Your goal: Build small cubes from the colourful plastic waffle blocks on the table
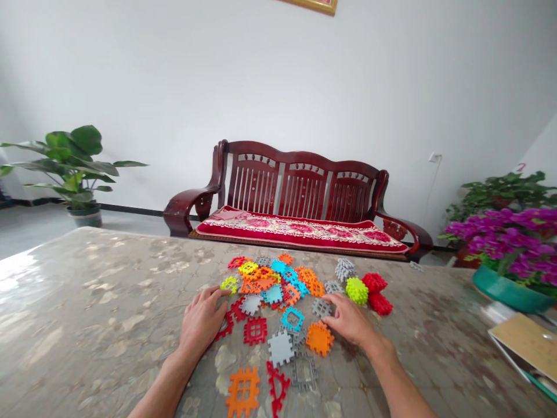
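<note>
Colourful plastic interlocking tiles with notched edges lie heaped on the table in front of me. My left hand (202, 316) rests at the heap's left side, fingers stretched out and thumb apart, with fingertips at the edge of a yellow-green tile (229, 284). Beside its thumb lies a dark red tile (225, 326). My right hand (350, 318) is on the right side, thumb and forefinger on opposite edges of a grey window tile (321, 307). An orange tile (319, 338) lies just below that thumb. Nearer me are a light grey tile (281, 348), an orange window tile (242, 392) and a red triangular frame (277, 388).
Right of the heap stand stacks of grey (345, 269), yellow-green (357, 291) and red tiles (380, 293). A teal flower pot (509, 287) and a brown notebook (528, 345) occupy the table's right side. Beyond the patterned table (108, 313) is a wooden bench (304, 186).
</note>
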A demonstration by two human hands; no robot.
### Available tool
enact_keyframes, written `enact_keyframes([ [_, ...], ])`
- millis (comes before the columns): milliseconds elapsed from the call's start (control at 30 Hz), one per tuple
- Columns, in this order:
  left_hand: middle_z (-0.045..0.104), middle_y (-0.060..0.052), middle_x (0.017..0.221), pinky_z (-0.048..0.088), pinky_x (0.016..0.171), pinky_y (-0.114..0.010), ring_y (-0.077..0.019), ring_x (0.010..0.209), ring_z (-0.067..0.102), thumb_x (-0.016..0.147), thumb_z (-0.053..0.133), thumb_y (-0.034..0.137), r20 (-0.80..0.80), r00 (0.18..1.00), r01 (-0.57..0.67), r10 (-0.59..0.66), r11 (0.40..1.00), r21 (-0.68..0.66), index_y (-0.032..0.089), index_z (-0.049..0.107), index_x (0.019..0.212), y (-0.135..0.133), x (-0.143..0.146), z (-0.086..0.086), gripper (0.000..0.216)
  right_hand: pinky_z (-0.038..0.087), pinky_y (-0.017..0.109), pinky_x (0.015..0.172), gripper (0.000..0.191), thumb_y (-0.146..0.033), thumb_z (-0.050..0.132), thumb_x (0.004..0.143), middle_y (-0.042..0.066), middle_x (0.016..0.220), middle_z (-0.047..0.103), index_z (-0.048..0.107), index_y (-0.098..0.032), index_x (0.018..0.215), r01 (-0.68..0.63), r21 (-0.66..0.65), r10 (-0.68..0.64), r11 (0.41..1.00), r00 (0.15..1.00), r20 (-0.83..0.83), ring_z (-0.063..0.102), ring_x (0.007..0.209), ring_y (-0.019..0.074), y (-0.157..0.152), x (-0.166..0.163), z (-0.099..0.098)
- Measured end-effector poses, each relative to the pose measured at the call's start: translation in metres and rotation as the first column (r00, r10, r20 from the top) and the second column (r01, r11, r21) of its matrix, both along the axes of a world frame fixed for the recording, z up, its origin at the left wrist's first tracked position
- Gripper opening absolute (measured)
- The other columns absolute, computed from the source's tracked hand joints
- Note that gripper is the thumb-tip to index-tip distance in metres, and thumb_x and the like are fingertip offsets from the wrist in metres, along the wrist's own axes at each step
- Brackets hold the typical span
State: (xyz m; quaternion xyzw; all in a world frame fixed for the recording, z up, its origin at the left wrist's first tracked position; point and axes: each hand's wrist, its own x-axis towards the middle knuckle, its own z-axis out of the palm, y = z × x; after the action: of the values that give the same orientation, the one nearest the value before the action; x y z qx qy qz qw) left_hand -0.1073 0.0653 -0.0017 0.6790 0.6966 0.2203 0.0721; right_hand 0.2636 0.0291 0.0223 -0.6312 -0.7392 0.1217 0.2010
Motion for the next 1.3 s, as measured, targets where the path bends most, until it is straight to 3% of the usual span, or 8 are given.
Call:
enact_keyframes([
  [167, 0.060, -0.001, 0.131, 0.041, 0.098, -0.038, -0.0244, 0.120, 0.052, 0.085, 0.044, 0.029, 0.010, 1.000, -0.002, 0.002, 1.000, 0.008, 0.032, 0.069, 0.111, 0.001, 0.000, -0.002, 0.036, 0.044, 0.025, 0.077, 0.062, -0.006, 0.053, 0.061, 0.005, 0.108, 0.067, 0.062, -0.024, 0.120, -0.008, -0.051, 0.007, 0.999, 1.000, -0.012, 0.062, 0.085, 0.0165, 0.000, 0.005, -0.001],
  [367, 0.059, -0.001, 0.132, 0.038, 0.100, -0.038, -0.0237, 0.120, 0.052, 0.085, 0.045, 0.029, 0.005, 1.000, 0.005, -0.005, 1.000, -0.002, 0.032, 0.068, 0.112, 0.001, 0.000, -0.002, 0.036, 0.045, 0.026, 0.080, 0.061, -0.007, 0.055, 0.060, 0.006, 0.107, 0.068, 0.062, -0.022, 0.119, 0.007, -0.014, -0.007, 1.000, 1.000, 0.026, 0.063, 0.088, 0.0183, -0.001, 0.004, -0.004],
  [500, 0.059, -0.001, 0.131, 0.039, 0.100, -0.037, -0.0229, 0.119, 0.052, 0.085, 0.044, 0.028, -0.003, 1.000, 0.006, -0.006, 1.000, 0.004, 0.032, 0.068, 0.112, 0.001, 0.000, -0.003, 0.036, 0.046, 0.027, 0.076, 0.062, -0.014, 0.059, 0.061, 0.004, 0.103, 0.068, 0.058, -0.022, 0.123, 0.038, -0.029, -0.039, 0.999, 0.998, -0.041, 0.063, 0.083, 0.0178, 0.000, 0.008, 0.002],
  [633, 0.059, -0.001, 0.131, 0.039, 0.100, -0.038, -0.0232, 0.120, 0.053, 0.085, 0.043, 0.027, -0.011, 1.000, 0.000, 0.000, 1.000, 0.005, 0.033, 0.068, 0.112, 0.001, 0.000, -0.002, 0.037, 0.046, 0.029, 0.077, 0.060, -0.021, 0.061, 0.066, 0.005, 0.104, 0.068, 0.054, -0.021, 0.126, 0.205, 0.053, -0.200, 0.977, 0.976, -0.083, 0.064, 0.087, 0.0198, 0.007, 0.018, 0.014],
  [800, 0.060, -0.001, 0.130, 0.040, 0.100, -0.037, -0.0228, 0.119, 0.053, 0.085, 0.045, 0.028, -0.016, 1.000, -0.003, 0.003, 1.000, 0.006, 0.033, 0.068, 0.111, 0.000, 0.001, -0.001, 0.035, 0.046, 0.032, 0.080, 0.055, -0.024, 0.060, 0.073, 0.011, 0.110, 0.068, 0.052, -0.019, 0.127, 0.438, 0.145, -0.440, 0.887, 0.898, -0.020, 0.065, 0.097, 0.0243, 0.015, 0.023, 0.016],
  [967, 0.060, -0.002, 0.131, 0.039, 0.100, -0.038, -0.0234, 0.119, 0.053, 0.086, 0.044, 0.028, -0.010, 1.000, 0.002, -0.002, 1.000, -0.001, 0.031, 0.068, 0.111, 0.000, 0.001, -0.001, 0.035, 0.044, 0.031, 0.079, 0.055, -0.023, 0.059, 0.076, 0.011, 0.113, 0.068, 0.049, -0.022, 0.130, 0.465, 0.190, -0.481, 0.865, 0.876, 0.046, 0.064, 0.102, 0.0256, 0.018, 0.016, 0.010],
  [1300, 0.060, -0.001, 0.130, 0.040, 0.099, -0.037, -0.0231, 0.119, 0.053, 0.086, 0.044, 0.028, -0.008, 1.000, -0.005, 0.005, 1.000, 0.008, 0.031, 0.068, 0.111, 0.000, 0.002, 0.001, 0.035, 0.045, 0.030, 0.078, 0.060, -0.031, 0.054, 0.083, 0.011, 0.118, 0.066, 0.039, -0.020, 0.140, 0.545, 0.120, -0.558, 0.830, 0.806, 0.199, 0.063, 0.104, 0.0242, 0.024, 0.006, 0.013],
])
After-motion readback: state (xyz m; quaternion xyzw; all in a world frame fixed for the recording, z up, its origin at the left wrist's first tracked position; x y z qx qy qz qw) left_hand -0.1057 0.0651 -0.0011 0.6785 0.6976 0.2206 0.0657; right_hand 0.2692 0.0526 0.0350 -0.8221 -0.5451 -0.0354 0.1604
